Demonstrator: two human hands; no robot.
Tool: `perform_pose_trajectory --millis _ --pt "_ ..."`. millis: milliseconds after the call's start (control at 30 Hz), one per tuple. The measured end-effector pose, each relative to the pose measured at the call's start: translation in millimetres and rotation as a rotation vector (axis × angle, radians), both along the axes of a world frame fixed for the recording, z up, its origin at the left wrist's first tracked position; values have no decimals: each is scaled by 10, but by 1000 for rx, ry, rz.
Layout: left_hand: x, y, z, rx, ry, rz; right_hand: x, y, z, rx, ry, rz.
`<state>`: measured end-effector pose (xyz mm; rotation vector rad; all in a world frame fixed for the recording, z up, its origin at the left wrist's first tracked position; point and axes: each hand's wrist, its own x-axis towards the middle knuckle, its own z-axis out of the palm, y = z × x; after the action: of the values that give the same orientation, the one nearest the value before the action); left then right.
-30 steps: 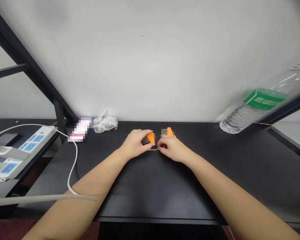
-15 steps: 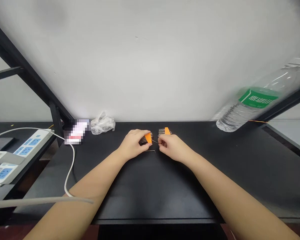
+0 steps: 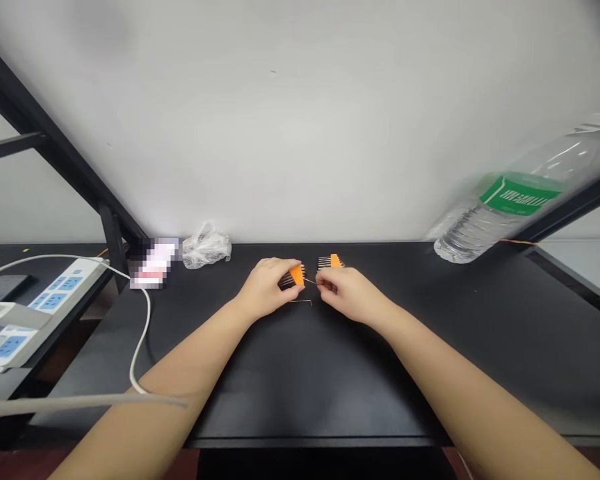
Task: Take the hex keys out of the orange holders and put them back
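Two orange-backed metal-pin combs near the far edge of the black surface [image 3: 300, 380]: the left comb [image 3: 293, 276] clasped in the curled left grip [image 3: 267, 290]; a loose bent wire [image 3: 300, 301] just below; a thin silver wire [image 3: 311, 282] spanning rightward, apparently pinched in the nearly closed right grip [image 3: 343, 290]; the right comb [image 3: 331, 261] just beyond those fingers.

White wall [image 3: 300, 120], black table [image 3: 480, 313], black metal frame [image 3: 55, 130].
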<state>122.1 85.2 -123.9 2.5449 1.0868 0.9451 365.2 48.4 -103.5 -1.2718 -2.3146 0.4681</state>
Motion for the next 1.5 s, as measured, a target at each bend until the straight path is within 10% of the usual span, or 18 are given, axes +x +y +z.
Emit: perform_pose_trajectory --millis 733,1500 --pt "-7 2 14 38 55 -71 76 45 -79 314 -71 37" --pt "-9 -3 18 92 8 16 -234 -80 -107 176 -281 -7"
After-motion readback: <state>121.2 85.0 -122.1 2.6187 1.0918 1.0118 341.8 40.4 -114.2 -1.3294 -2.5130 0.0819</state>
